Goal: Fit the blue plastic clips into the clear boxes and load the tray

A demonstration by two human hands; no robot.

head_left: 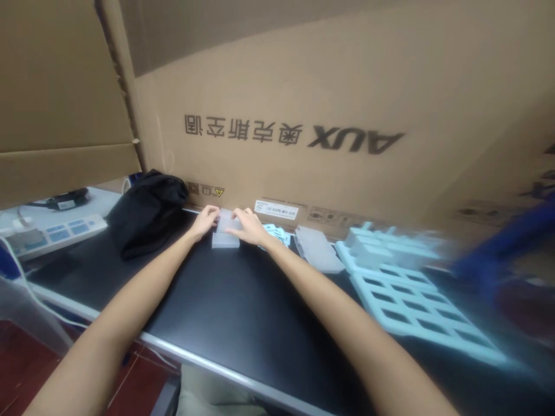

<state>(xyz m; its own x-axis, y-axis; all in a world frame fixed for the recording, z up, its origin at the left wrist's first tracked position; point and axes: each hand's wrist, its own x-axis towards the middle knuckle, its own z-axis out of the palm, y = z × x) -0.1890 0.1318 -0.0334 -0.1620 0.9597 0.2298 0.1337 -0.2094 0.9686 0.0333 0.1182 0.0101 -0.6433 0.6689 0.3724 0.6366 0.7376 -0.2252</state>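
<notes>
Toward the far edge of the black tabletop, both hands are at a small translucent plastic piece (226,222), which stands tilted above a flat whitish box (225,241); whether the two are joined I cannot tell. My left hand (205,222) pinches its left edge with curled fingers. From the right, my right hand (250,227) closes thumb and fingers around the other side. Just behind the right wrist lies a loose pile of light-blue and white flat pieces (277,233), partly hidden by the arm. Right of these sits a translucent plastic stack or tray (318,249).
Light-blue slotted trays (416,300) carry several light-blue blocks (381,245) at the right, smeared by motion. A black cloth bag (150,211) and a white power strip (65,234) lie left. A large cardboard panel (277,86) walls the back. The table's metal edge (208,364) runs in front.
</notes>
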